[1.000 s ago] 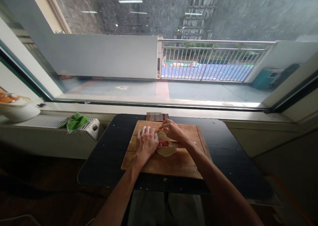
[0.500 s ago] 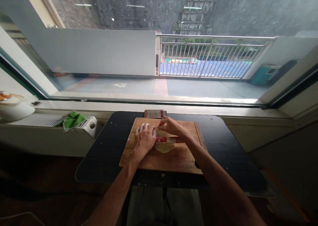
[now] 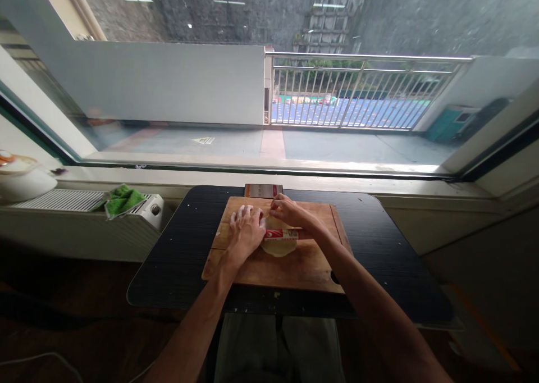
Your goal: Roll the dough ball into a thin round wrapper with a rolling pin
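A wooden cutting board (image 3: 269,275) lies on the dark table, bearing a thin, flat round of dough (image 3: 278,249). Across the dough lies a rolling pin with a red and white label (image 3: 281,235); its right end passes beneath my right forearm. My left hand (image 3: 247,226), whitened on the fingers as if by flour, is over the pin's left end with its fingers curved down. At the dough's far edge, my right hand (image 3: 285,209) has thumb and fingers pinched together on it. Part of the dough is hidden behind the hands and pin.
A flat box or packet (image 3: 264,190) sits at the back edge of the black table (image 3: 177,248). To the left, a green cloth (image 3: 123,200) rests on a white radiator (image 3: 84,220) beside a white pot (image 3: 25,178). A large window with a sill (image 3: 202,179) is ahead.
Both hands keep almost the same places on the pin and dough. The whole view has shifted slightly.
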Demonstrator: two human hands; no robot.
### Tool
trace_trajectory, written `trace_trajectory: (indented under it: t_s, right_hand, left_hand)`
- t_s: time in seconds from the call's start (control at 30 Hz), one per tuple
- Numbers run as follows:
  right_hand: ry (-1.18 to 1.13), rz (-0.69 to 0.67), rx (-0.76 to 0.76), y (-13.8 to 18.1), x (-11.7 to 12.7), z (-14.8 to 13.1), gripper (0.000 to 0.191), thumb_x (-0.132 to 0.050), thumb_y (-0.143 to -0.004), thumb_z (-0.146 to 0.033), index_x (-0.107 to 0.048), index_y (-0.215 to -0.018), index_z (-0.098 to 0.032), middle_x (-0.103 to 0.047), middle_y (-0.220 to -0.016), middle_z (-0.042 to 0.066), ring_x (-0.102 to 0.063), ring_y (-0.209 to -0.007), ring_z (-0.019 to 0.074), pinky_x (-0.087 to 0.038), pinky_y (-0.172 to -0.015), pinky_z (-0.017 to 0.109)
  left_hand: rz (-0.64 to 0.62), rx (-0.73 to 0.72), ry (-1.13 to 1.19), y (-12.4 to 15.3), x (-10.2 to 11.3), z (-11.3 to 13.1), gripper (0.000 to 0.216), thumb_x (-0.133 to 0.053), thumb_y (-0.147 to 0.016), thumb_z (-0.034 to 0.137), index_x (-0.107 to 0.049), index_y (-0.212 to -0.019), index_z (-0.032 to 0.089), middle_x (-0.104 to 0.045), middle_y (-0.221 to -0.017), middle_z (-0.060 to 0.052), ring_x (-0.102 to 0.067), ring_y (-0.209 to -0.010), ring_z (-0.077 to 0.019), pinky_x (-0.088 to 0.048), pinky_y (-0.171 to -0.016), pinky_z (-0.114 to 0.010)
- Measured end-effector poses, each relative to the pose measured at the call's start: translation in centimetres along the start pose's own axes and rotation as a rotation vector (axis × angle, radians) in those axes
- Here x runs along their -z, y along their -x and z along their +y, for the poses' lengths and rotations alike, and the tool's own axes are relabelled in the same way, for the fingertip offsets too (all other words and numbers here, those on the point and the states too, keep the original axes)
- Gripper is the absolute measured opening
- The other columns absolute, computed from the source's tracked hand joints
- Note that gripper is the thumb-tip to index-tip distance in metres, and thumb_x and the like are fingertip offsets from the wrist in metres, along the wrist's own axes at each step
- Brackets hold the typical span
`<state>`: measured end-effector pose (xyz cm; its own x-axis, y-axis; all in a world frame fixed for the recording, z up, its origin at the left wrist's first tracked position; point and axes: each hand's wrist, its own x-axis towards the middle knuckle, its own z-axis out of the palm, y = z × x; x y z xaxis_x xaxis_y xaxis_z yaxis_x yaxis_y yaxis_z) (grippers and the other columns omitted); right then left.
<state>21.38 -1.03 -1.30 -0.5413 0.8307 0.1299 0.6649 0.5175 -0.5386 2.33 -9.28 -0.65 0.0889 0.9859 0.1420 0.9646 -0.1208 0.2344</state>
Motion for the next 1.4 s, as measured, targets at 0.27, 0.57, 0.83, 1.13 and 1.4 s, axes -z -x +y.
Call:
trace_trajectory:
  t_s: [0.27,0.57,0.83,1.13,1.4]
  right_hand:
    - [-0.076,-0.063,0.122,0.8,1.4,1.0,0.017,-0.063,-0.109,-0.024,-0.076,-0.099,-0.021,-0.066,-0.114,0.008,-0.065,-0.101,0.0214,-0.062,-0.092,0.036]
    - [-0.011,-0.088,-0.03,0.6,1.8,-0.5,0.007,-0.076,-0.098,-0.013,-0.079,-0.094,-0.018,-0.067,-0.117,0.009,-0.067,-0.1,0.0203,-0.06,-0.091,0.032]
    - [0.114,-0.2,-0.321,-0.3,2.2,-0.5,0.022,-0.085,-0.097,-0.037,-0.073,-0.11,-0.023,-0.064,-0.118,0.01,-0.064,-0.103,0.0265,-0.056,-0.093,0.039]
    - [0.029,-0.262,-0.301,-1.6,2.7,-0.4,0.01,-0.081,-0.095,-0.018,-0.075,-0.103,-0.02,-0.075,-0.103,0.006,-0.069,-0.09,0.0196,-0.053,-0.077,0.025]
    - [0.005,-0.238,-0.284,-1.9,2.6,0.1,0.02,-0.09,-0.089,-0.026,-0.076,-0.101,-0.02,-0.075,-0.098,0.005,-0.068,-0.08,0.0169,-0.052,-0.067,0.024]
  left_hand:
    - [-0.001,-0.01,0.004,0.2,0.3,0.0,0.026,-0.053,-0.111,0.033,-0.074,-0.124,0.027,-0.072,-0.145,-0.012,-0.063,-0.14,-0.0325,-0.047,-0.123,-0.053]
    - [0.01,-0.005,0.028,0.1,0.1,0.0,0.029,-0.051,-0.111,0.032,-0.075,-0.125,0.026,-0.071,-0.146,-0.013,-0.063,-0.14,-0.0319,-0.045,-0.124,-0.053]
    - [0.02,0.007,0.025,0.0,-0.2,0.0,0.026,-0.054,-0.107,0.031,-0.075,-0.123,0.028,-0.074,-0.141,-0.012,-0.063,-0.139,-0.0332,-0.045,-0.124,-0.054]
    - [0.013,0.004,0.0,0.2,0.4,0.3,0.027,-0.052,-0.109,0.032,-0.075,-0.123,0.028,-0.073,-0.143,-0.012,-0.064,-0.14,-0.0317,-0.046,-0.123,-0.052]
    - [0.025,0.005,0.011,0.1,0.2,0.2,0.029,-0.051,-0.109,0.031,-0.076,-0.123,0.027,-0.074,-0.142,-0.013,-0.064,-0.139,-0.0327,-0.047,-0.122,-0.053]
